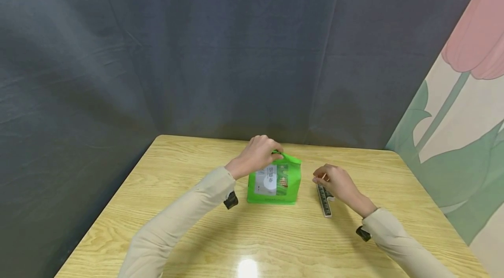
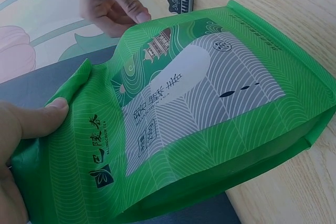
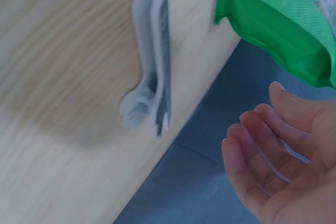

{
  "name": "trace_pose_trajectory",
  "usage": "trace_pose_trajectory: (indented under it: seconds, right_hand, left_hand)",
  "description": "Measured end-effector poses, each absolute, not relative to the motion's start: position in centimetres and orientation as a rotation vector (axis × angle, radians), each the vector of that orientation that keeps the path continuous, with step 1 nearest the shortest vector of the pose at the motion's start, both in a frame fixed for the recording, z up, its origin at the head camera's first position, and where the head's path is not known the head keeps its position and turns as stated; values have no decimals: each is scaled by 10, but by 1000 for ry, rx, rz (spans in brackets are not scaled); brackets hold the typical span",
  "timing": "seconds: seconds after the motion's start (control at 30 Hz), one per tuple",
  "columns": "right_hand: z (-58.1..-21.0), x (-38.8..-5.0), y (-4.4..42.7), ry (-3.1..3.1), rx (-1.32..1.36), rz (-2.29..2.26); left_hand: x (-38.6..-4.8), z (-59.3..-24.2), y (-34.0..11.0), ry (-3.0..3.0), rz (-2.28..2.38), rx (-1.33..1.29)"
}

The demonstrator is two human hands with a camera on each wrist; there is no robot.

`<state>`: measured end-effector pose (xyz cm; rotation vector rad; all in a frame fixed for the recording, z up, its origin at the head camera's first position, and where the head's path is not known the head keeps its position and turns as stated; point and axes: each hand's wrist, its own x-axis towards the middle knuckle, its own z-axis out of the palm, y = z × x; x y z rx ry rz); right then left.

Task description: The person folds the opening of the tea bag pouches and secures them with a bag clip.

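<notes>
A green tea bag (image 1: 292, 182) with a grey-and-white label stands on the table, its top folded over. My left hand (image 1: 257, 153) pinches the bag's top; in the left wrist view the thumb of the left hand (image 2: 26, 140) lies on the green bag (image 2: 173, 103). Right of the bag, my right hand (image 1: 338, 184) hovers with relaxed, bent fingers. Near it lies a narrow dark item with a pale edge (image 1: 324, 201), seen in the right wrist view as a folded grey-white piece (image 3: 152, 51), apart from the right hand (image 3: 283, 156).
The wooden table (image 1: 252, 234) ends at a dark curtain (image 1: 244, 50) behind. A wall with painted tulips (image 1: 468, 129) stands along the right side. Dark straps hang at both wrists.
</notes>
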<state>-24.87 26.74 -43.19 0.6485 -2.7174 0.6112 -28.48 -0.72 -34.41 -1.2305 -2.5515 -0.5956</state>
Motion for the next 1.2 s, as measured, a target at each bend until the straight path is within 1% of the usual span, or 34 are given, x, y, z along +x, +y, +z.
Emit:
trace_pose_trajectory:
  seconds: [1.2]
  right_hand:
    - [-456,-242,299,-2847,532,564]
  left_hand:
    - [-286,-346,-5,-2539,-579,-1236]
